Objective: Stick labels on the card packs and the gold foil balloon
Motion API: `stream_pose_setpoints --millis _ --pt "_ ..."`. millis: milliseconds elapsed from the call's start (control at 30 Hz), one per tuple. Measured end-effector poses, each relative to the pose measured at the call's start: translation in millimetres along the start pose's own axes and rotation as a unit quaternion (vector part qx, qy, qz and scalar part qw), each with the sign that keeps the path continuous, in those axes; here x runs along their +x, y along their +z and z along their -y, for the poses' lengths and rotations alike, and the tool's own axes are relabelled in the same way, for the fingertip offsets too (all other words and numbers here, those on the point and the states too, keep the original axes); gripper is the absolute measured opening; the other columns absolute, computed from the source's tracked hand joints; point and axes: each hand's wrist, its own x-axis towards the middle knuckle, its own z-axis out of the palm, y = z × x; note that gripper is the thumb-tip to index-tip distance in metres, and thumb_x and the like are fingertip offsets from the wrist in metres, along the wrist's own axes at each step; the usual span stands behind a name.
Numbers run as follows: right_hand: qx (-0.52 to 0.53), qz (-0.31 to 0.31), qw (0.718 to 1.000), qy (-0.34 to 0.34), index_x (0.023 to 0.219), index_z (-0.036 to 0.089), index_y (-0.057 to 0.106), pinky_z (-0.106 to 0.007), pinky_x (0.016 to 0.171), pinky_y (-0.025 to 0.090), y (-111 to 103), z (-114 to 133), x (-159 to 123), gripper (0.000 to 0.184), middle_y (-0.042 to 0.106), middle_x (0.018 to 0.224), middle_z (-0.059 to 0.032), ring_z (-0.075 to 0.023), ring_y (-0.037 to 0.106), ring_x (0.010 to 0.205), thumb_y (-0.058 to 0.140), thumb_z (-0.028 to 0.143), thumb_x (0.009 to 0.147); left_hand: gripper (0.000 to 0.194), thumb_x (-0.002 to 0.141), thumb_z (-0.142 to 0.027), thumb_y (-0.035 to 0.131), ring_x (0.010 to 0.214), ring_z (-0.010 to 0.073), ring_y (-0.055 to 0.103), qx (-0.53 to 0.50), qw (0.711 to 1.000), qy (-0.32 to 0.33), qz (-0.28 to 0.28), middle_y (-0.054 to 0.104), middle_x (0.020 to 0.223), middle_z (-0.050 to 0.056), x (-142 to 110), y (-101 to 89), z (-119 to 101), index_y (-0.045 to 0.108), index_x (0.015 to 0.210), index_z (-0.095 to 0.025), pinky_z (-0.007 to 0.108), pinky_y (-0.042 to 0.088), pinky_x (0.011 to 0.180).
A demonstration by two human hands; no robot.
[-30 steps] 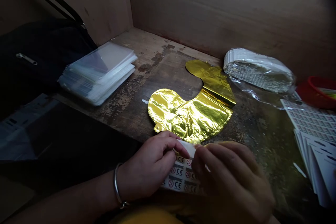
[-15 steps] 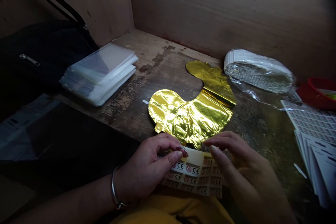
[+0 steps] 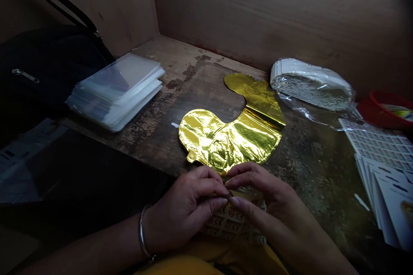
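Note:
My left hand (image 3: 185,208) and my right hand (image 3: 267,206) meet fingertip to fingertip over a sheet of small CE stickers (image 3: 234,221) in my lap at the table's front edge. Both hands pinch at the same spot; what sits between the fingertips is too small to make out. The left wrist wears a metal bangle. Just beyond the hands lies a flat, crumpled gold foil balloon (image 3: 235,133) on the worn wooden table (image 3: 193,81).
A stack of clear plastic bags (image 3: 116,90) lies at the left, beside a black bag (image 3: 41,68). A wrapped bundle of silver foil items (image 3: 309,84) sits at the back right. More sticker sheets (image 3: 383,154) and a red bowl (image 3: 383,109) are at the right.
My right hand has moved left and closed in on my left hand's fingertips. The sticker sheet is now mostly covered by both hands.

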Motion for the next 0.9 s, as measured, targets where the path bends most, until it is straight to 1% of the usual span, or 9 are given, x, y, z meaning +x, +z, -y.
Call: stream_pose_setpoints --millis 200,300,367,400,467,533,633,733,900 --pt "-0.015 0.009 1.000 -0.008 0.081 0.022 0.059 -0.027 0.080 0.051 -6 2 1 0.010 0.061 0.101 -0.0030 -0.0170 0.060 0.097 0.065 0.016 0.080 0.017 0.091 -0.017 0.051 0.088 0.0157 0.058 0.032 0.999 0.010 0.021 0.062 0.095 0.006 1 -1.4 0 0.067 0.097 -0.018 0.027 0.047 0.080" --pt "-0.036 -0.023 0.999 -0.016 0.074 0.022 0.053 -0.025 0.071 0.051 -12 4 -2 0.014 0.062 0.089 -0.0019 -0.0163 0.061 0.085 0.066 0.020 0.079 0.019 0.092 -0.019 0.050 0.088 0.0170 0.059 0.048 0.999 0.002 0.021 0.064 0.094 0.006 0 -2.7 1 0.067 0.098 -0.018 0.029 0.047 0.080" --pt "-0.054 -0.047 0.997 -0.001 0.073 0.022 0.054 -0.023 0.061 0.050 -13 7 -6 0.013 0.062 0.077 0.0000 -0.0145 0.061 0.072 0.064 0.024 0.082 0.018 0.092 -0.019 0.050 0.087 0.0170 0.059 0.034 0.999 0.001 0.016 0.063 0.096 0.007 -1 -2.2 2 0.067 0.097 -0.018 0.028 0.048 0.080" --pt "-0.061 -0.044 0.997 0.013 0.074 0.022 0.056 -0.022 0.057 0.049 -13 9 -8 0.011 0.062 0.072 0.0009 -0.0136 0.061 0.066 0.061 0.025 0.083 0.017 0.092 -0.019 0.050 0.088 0.0168 0.059 0.021 1.000 0.003 0.013 0.062 0.097 0.007 -2 -1.5 2 0.067 0.096 -0.018 0.028 0.048 0.080" --pt "-0.060 -0.009 0.997 0.045 0.081 0.022 0.062 -0.020 0.053 0.049 -10 12 -11 0.008 0.064 0.069 0.0015 -0.0131 0.062 0.062 0.058 0.026 0.086 0.017 0.092 -0.019 0.051 0.090 0.0162 0.060 -0.009 1.000 0.001 0.008 0.060 0.101 0.007 -4 0.0 3 0.067 0.098 -0.019 0.028 0.049 0.081" --pt "-0.031 0.025 0.997 0.064 0.090 0.023 0.066 -0.021 0.059 0.051 -6 13 -11 0.012 0.068 0.076 0.0007 -0.0138 0.065 0.068 0.055 0.026 0.088 0.017 0.092 -0.019 0.053 0.092 0.0156 0.059 -0.031 1.000 -0.004 0.004 0.057 0.104 0.006 -5 1.0 3 0.068 0.099 -0.021 0.028 0.049 0.083" --pt "0.040 0.041 0.995 0.081 0.098 0.024 0.069 -0.023 0.070 0.054 -2 11 -9 0.018 0.069 0.087 -0.0015 -0.0152 0.066 0.081 0.052 0.028 0.091 0.018 0.090 -0.016 0.056 0.093 0.0146 0.059 -0.041 0.999 -0.004 0.007 0.053 0.105 0.006 -8 1.4 4 0.069 0.100 -0.022 0.026 0.049 0.084" --pt "0.103 0.045 0.989 0.097 0.094 0.023 0.070 -0.024 0.070 0.053 -1 6 -7 0.019 0.068 0.086 -0.0021 -0.0150 0.065 0.082 0.053 0.031 0.091 0.017 0.088 -0.014 0.058 0.092 0.0142 0.058 -0.037 0.999 0.019 0.003 0.052 0.103 0.005 -9 2.1 7 0.069 0.099 -0.022 0.025 0.049 0.083" --pt "0.153 0.017 0.981 0.115 0.088 0.023 0.070 -0.025 0.071 0.050 1 -2 -10 0.015 0.066 0.086 -0.0015 -0.0146 0.062 0.081 0.058 0.032 0.089 0.019 0.089 -0.013 0.056 0.092 0.0143 0.058 -0.016 0.999 0.032 -0.002 0.050 0.106 0.006 -10 4.1 9 0.068 0.100 -0.021 0.025 0.050 0.081"
